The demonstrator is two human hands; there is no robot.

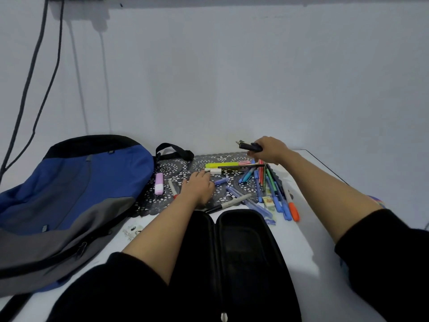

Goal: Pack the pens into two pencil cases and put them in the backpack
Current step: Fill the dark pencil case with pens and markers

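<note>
A black pencil case [246, 254] lies unzipped and spread flat at the table's near edge. Beyond it, several pens and markers [269, 187] lie scattered over a black lace mat [171, 168]. My left hand [199, 187] rests palm down on the mat, fingertips touching a white and green marker [216, 170]. My right hand [269, 149] is lifted above the far end of the pile, closed around a black pen [249, 146]. The blue and grey backpack [65, 196] lies flat on the left.
A pink highlighter [159, 183] lies near the backpack, a yellow highlighter [221, 165] at the back. A small eraser [269, 202] sits among the blue pens. The wall stands close behind; cables [34, 89] hang at the left. The white table's right edge [325, 168] is near.
</note>
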